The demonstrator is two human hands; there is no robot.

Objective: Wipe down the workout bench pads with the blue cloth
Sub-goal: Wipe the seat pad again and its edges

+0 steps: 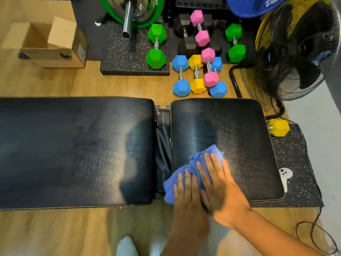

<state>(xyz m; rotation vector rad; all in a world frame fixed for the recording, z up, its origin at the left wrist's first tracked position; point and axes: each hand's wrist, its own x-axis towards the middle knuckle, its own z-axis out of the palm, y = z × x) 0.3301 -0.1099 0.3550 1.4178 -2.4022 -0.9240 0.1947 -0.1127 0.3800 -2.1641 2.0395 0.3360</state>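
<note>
Both grips flat, left hand [186, 194] and right hand [222, 189] press the blue cloth [170, 187] onto seat pad [230, 122]; fan [299, 50] label unreadable.

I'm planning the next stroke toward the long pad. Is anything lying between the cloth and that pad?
Nothing visible does. The cloth, pressed under the left hand and right hand on the short pad's near left corner, overhangs the gap; only that gap separates it from the long pad, whose top is bare.
</note>
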